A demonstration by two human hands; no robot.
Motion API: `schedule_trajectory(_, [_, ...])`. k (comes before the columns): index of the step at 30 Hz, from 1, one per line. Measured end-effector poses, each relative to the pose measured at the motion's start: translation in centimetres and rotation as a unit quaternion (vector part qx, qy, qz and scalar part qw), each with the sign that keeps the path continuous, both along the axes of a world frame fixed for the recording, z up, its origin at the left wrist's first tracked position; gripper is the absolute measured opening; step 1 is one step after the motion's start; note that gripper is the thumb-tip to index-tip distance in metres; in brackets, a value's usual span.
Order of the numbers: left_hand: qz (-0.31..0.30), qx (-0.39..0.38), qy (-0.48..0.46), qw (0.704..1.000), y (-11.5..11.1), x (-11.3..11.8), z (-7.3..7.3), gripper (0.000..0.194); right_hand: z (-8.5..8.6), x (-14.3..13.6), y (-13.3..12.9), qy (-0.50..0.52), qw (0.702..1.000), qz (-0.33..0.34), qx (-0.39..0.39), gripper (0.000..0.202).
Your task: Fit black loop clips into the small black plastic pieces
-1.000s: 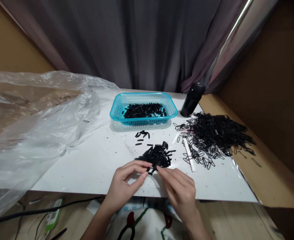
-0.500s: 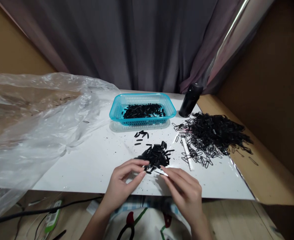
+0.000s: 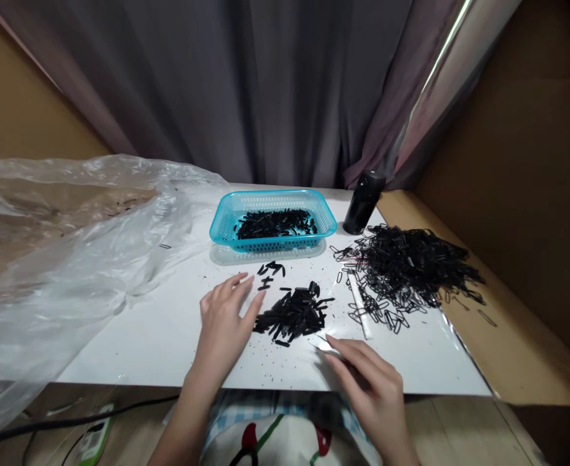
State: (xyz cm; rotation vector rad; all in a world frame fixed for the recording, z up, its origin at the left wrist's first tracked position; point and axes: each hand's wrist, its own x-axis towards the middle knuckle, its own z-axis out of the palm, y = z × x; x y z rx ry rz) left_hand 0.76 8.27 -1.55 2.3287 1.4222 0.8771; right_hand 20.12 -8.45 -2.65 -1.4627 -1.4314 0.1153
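Note:
My left hand (image 3: 226,317) is open, thumb and fingers apart, just left of a few small black strips (image 3: 265,283). More strips (image 3: 271,268) lie a little beyond them. A heap of short black strips (image 3: 297,314) sits on the white table between my hands. My right hand (image 3: 369,382) pinches a small silvery pointed tool (image 3: 324,346) at the near right of the heap; its exact kind is hard to make out. Behind the heap stands a blue perforated basket (image 3: 219,230) with many more black strips (image 3: 277,223) in it.
To the right lies a large pile of black wire-like loops (image 3: 413,268), with a white strip (image 3: 360,304) beside it. A black cylinder (image 3: 362,202) stands behind. Clear plastic sheeting (image 3: 85,278) covers the left side. Cardboard (image 3: 532,362) borders the right.
My left hand has moved away from the heap, leftward and farther out, and its fingers have spread near the separate strips. My right hand has drawn slightly right with the silvery tool.

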Motion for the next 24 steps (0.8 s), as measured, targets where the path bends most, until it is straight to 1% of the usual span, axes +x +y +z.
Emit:
schedule_trajectory(2, [-0.013,0.005,0.016,1.000,0.1,0.1,-0.1,0.034,-0.1,0.1,-0.1,-0.002,1.000,-0.002,0.000,0.026])
schedule_trajectory(6, [-0.073,-0.001,0.040,0.997,-0.3,0.6,-0.3,0.027,0.0,0.0,-0.1,-0.001,1.000,0.001,0.000,0.026])
schedule_trajectory(11, [-0.161,-0.037,0.089,0.982,-0.8,1.9,-0.1,0.030,0.2,-0.1,0.1,0.001,1.000,0.015,0.002,0.027])
schedule_trajectory(14, [-0.181,-0.050,0.090,0.978,-0.8,2.4,0.2,0.030,0.2,-0.1,0.3,0.004,1.000,0.024,0.006,0.029])
schedule_trajectory(17, [-0.189,-0.037,0.076,0.978,-0.8,2.3,0.4,0.033,0.2,-0.1,0.3,0.006,1.000,0.024,0.002,0.028])
schedule_trajectory(20, [-0.196,-0.013,0.044,0.980,-0.9,1.8,0.4,0.030,0.1,-0.1,0.3,0.010,1.000,0.023,-0.001,0.028])
schedule_trajectory(24, [-0.196,-0.004,-0.069,0.978,-1.4,1.2,0.3,0.027,0.1,-0.2,0.4,0.015,1.000,0.020,-0.004,0.028])
